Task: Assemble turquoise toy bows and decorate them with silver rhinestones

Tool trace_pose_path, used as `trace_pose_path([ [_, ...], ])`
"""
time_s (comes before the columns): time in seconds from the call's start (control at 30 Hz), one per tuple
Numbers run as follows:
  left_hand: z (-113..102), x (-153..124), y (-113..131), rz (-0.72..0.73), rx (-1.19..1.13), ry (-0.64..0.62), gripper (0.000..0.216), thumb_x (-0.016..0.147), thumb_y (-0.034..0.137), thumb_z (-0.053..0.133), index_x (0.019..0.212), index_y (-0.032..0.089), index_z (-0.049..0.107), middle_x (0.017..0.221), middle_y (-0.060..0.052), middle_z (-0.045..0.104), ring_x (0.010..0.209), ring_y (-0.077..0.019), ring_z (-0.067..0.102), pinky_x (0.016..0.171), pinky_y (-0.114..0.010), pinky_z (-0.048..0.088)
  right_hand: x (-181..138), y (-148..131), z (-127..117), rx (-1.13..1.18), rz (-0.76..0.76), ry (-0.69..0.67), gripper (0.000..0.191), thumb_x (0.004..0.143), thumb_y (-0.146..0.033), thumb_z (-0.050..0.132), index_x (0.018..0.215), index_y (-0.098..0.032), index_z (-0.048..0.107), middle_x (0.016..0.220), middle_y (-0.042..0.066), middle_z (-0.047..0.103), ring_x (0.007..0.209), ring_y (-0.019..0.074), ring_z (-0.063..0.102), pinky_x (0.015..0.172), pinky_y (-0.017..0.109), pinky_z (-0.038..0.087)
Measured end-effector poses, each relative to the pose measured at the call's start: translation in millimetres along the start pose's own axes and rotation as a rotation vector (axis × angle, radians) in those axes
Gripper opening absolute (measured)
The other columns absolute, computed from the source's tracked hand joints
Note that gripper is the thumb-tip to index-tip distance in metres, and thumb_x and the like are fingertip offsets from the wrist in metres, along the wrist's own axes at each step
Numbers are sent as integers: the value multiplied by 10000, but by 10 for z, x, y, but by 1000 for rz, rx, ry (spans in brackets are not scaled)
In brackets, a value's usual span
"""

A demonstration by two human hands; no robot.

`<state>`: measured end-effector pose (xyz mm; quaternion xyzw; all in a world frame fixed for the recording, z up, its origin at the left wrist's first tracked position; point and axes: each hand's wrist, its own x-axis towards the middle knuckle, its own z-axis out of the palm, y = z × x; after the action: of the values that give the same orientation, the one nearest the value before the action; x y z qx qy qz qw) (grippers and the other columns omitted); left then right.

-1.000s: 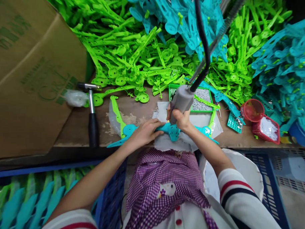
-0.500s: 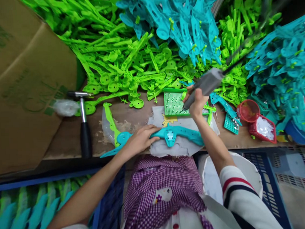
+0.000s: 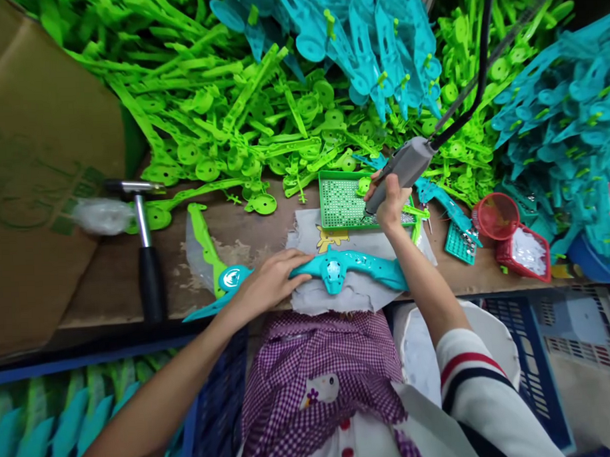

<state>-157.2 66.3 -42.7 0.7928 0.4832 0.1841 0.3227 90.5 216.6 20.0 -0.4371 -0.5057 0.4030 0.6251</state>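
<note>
From here, soft, even light covers the bench (image 3: 265,235), with small white glints on the turquoise piece (image 3: 374,267); darkness gathers below. The cardboard box (image 3: 46,137) is dimmer, its print (image 3: 31,205) blurred and faint.

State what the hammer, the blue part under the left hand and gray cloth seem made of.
Hammer: metal head and shaft, by their shine; matte black grip, perhaps rubber. Blue part: probably plastic, glossy with highlights. Gray cloth: matte fabric, edges frayed.

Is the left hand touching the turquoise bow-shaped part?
Touching. The head view shows the left hand laid over the turquoise bow-shaped part, covering a stretch of it, with no gap visible.
</note>
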Motion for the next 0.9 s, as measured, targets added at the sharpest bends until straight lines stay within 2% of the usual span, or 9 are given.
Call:
trace_pose_path([
  [0.2,18,3,-16,-28,17,-1,481,968,512,532,1376,268,609,1314,-89,639,1201,-281,597,1077,-457,458,26,-10,-13,-26,32,4,542,756,-758,580,791,-220,639,511,-54,519,444,125,572,462,256,460],
  [0.3,-4,20,16,-29,11,0,463,959,496,555,1353,264,630,1274,-92,660,1173,-280,613,1052,-452,477,42,-197,-58,12,-6,46,619,746,-826,521,823,-223,638,506,-53,494,424,121,549,423,248,419],
  [0.4,-27,35,57,-29,17,-5,453,963,469,559,1354,253,632,1274,-101,659,1176,-283,613,1043,-446,478,-139,-460,-96,100,-73,51,663,735,-887,460,816,-244,605,506,-55,441,399,115,502,396,247,376],
  [0.47,-33,40,74,-23,13,-8,450,964,451,562,1361,248,626,1286,-103,653,1187,-282,607,1047,-440,470,-407,-566,-89,136,-65,-25,687,723,-923,418,823,-266,592,507,-52,424,398,123,492,385,250,368],
  [0.53,-35,40,85,-15,2,-5,440,961,439,570,1355,252,629,1280,-97,656,1184,-278,606,1042,-429,467,-729,-576,-54,135,12,-166,723,689,-959,389,848,-285,600,501,-45,436,410,146,512,381,264,391],
  [0.67,-47,37,111,-10,-15,5,418,951,415,583,1334,258,643,1234,-89,672,1146,-270,616,1001,-408,477,-1180,-464,21,195,214,-421,774,562,-969,516,871,-272,647,512,-19,507,427,184,550,364,303,430],
  [0.73,-60,37,127,-10,-7,0,407,953,403,578,1323,249,649,1203,-89,677,1121,-267,622,977,-395,482,-1237,-447,23,231,243,-449,771,538,-947,573,863,-254,659,509,-17,517,417,185,551,361,308,438],
  [0.9,-75,38,136,2,3,6,384,952,398,580,1290,241,673,1163,-89,681,1070,-263,629,935,-375,483,-1223,-434,-35,275,189,-406,702,574,-881,643,845,-234,663,502,-21,525,441,194,584,397,309,476],
])
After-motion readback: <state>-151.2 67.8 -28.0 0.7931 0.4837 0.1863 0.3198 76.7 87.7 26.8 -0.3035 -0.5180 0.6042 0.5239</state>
